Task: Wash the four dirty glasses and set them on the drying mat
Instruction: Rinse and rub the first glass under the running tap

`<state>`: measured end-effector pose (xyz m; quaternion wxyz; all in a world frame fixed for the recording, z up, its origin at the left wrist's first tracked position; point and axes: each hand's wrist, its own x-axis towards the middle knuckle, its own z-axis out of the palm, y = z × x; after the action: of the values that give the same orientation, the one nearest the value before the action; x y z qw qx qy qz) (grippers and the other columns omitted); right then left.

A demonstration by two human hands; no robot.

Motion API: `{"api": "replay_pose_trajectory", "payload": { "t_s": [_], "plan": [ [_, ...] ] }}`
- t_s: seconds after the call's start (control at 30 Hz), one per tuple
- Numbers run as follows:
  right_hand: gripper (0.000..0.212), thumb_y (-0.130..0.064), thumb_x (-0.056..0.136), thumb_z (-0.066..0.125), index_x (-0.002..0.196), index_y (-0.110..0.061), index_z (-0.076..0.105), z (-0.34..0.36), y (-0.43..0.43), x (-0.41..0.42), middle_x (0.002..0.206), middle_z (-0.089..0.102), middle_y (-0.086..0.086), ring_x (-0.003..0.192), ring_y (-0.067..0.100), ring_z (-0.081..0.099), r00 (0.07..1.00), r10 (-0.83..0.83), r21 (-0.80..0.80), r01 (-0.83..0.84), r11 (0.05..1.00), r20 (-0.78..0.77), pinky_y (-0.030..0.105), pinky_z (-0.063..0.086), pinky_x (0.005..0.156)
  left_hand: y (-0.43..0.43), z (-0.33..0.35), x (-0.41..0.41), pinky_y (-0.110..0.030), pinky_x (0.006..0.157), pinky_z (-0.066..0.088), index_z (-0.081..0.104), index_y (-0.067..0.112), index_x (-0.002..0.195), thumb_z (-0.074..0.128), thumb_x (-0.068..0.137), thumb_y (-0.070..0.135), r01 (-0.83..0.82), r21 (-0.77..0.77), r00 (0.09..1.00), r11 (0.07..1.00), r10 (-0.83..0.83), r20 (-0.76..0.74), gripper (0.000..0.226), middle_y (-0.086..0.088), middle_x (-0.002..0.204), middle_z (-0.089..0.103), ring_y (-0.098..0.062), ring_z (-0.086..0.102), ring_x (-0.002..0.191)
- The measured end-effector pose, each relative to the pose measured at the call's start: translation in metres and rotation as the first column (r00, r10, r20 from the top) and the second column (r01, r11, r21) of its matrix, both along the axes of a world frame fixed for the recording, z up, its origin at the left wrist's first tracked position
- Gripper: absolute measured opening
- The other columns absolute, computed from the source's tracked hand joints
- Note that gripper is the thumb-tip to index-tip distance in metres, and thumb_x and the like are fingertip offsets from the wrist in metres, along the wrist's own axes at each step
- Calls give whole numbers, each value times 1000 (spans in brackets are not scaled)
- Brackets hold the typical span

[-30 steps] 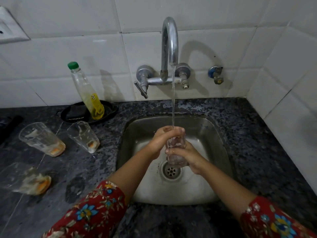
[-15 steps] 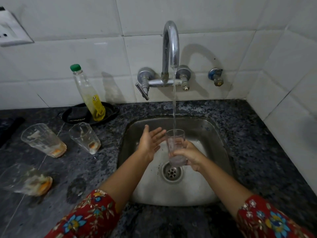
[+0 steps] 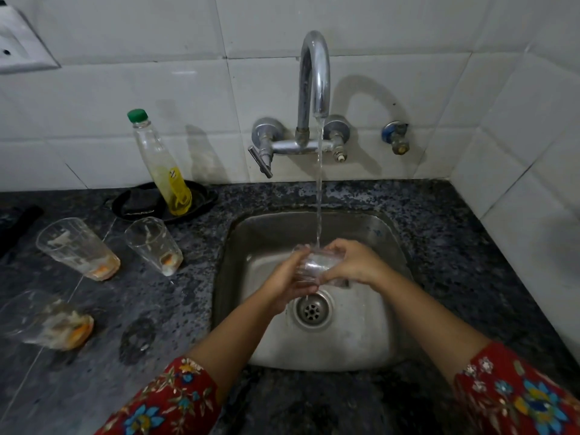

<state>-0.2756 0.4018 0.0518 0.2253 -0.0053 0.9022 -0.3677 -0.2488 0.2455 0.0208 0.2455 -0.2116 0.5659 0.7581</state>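
Home kitchen, washing-up corner. Steel sink [image 3: 370, 227] with drain [image 3: 313, 310] just below hands, set into dark speckled stone surface [image 3: 455, 246]. Chrome wall tap [image 3: 314, 76] running, beyond hands. White tiled wall [image 3: 125, 89] meeting at corner, to right of right hand [image 3: 354, 262]. Dish-soap bottle [image 3: 163, 171], green cap, far left of left hand [image 3: 288, 279]. Used drinking glasses [image 3: 78, 249] with orange dregs further left on surface.

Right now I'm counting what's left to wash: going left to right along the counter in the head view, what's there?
Lying glass → tall glass → short glass → sink, with the fourth glass under the tap.
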Motion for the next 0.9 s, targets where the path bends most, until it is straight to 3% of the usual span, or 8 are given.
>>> {"api": "replay_pose_trajectory", "payload": {
  "t_s": [0.1,0.17,0.33,0.5,0.57,0.67,0.83,0.9],
  "plan": [
    [61,-48,49,86,100,-28,59,13,-14,-16,101,66,-7,91,17,63,993,21,101,-9,995,-118,33,53,80,-1,-13,-3,-26,56,57,61,-1,99,47,93,54,-160,322,956,933,66,285,58,-15,84,59,-20,59,72],
    [66,-54,49,84,102,-26,58,21,-32,-24,102,66,-6,93,19,63,986,64,164,-38,986,-155,31,50,77,0,-23,-9,-23,51,57,57,-5,107,40,91,64,-214,386,929,897,65,363,73,-15,87,60,-19,63,66],
    [78,-51,56,85,115,-10,54,41,-62,-42,107,62,4,93,21,60,985,131,287,-93,954,-116,26,40,58,-2,-23,-24,-14,32,41,61,-6,101,30,88,73,-178,295,932,939,65,358,86,-13,63,67,-9,50,34],
    [70,-43,57,84,110,-16,46,45,-45,-25,99,64,3,81,21,67,984,83,238,-44,970,-158,30,50,58,-6,-11,-27,-19,49,55,65,1,95,39,92,63,-174,346,966,922,92,240,68,-15,85,67,-17,65,65],
    [67,-36,58,84,105,-20,40,38,-32,-9,92,63,1,69,19,68,990,45,145,-25,989,-133,32,55,53,-9,-4,-26,-23,53,55,65,4,96,52,90,55,-191,299,973,935,141,181,54,-12,86,66,-18,62,69],
    [70,-35,57,82,104,-23,32,16,-15,17,95,62,-1,74,19,66,985,21,137,2,991,-170,39,57,67,-11,1,-23,-25,59,49,67,12,101,65,84,48,-134,125,990,983,128,56,40,-5,84,66,-15,60,70],
    [87,-33,62,78,129,-24,23,-20,-15,43,97,62,-1,86,20,64,986,31,205,3,979,-161,38,55,71,11,18,-13,-24,68,46,67,9,107,80,72,38,53,-342,974,938,-124,-187,48,-2,94,68,-13,61,81],
    [84,-23,63,80,129,-29,29,-25,-16,39,93,61,-2,84,18,64,995,-70,-43,67,997,-69,38,57,73,12,23,-17,-25,74,46,66,6,108,83,71,30,34,-374,960,927,-134,-245,48,-3,97,69,-12,64,87]
  ]
}}
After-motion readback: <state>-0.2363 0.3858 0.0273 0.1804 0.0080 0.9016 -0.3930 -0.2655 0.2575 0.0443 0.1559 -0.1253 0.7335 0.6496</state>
